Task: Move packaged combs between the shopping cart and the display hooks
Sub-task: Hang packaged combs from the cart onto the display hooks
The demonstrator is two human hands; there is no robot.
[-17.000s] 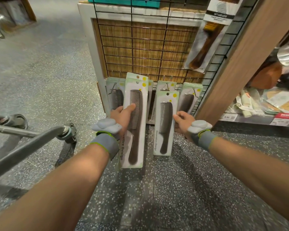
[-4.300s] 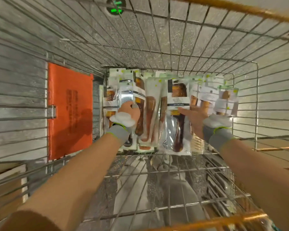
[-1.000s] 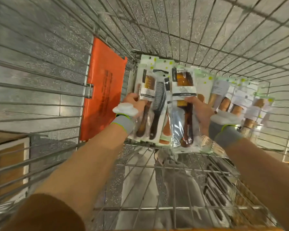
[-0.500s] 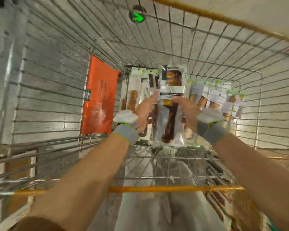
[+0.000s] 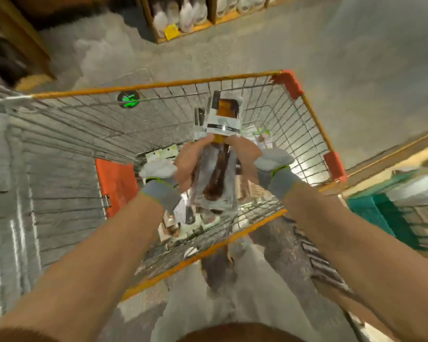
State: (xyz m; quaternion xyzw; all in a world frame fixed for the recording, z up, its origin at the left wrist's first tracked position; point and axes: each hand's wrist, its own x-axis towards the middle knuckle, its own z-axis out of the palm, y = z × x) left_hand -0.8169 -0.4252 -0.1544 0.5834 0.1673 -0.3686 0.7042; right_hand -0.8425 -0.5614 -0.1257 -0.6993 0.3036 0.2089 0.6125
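Gripping a bundle of packaged combs (image 5: 218, 178) from both sides, your left hand (image 5: 187, 166) and right hand (image 5: 245, 156) curl round its edges and hold it upright over the shopping cart (image 5: 158, 85). More comb packages (image 5: 162, 154) lie in the cart's bottom beside an orange panel (image 5: 115, 181). Blur hides how many packages you hold. A teal crate (image 5: 371, 213) sits off to the cart's right.

Retail shop aisle, shown by wire shopping cart (image 5: 158, 84) with orange rim below the fingers (image 5: 202, 144), packaged combs (image 5: 218, 174) gripped between them, shelf (image 5: 195, 28) stocked with white packs and yellow tag (image 5: 171, 32) far beyond fingers, teal crate (image 5: 366, 213) to their right.
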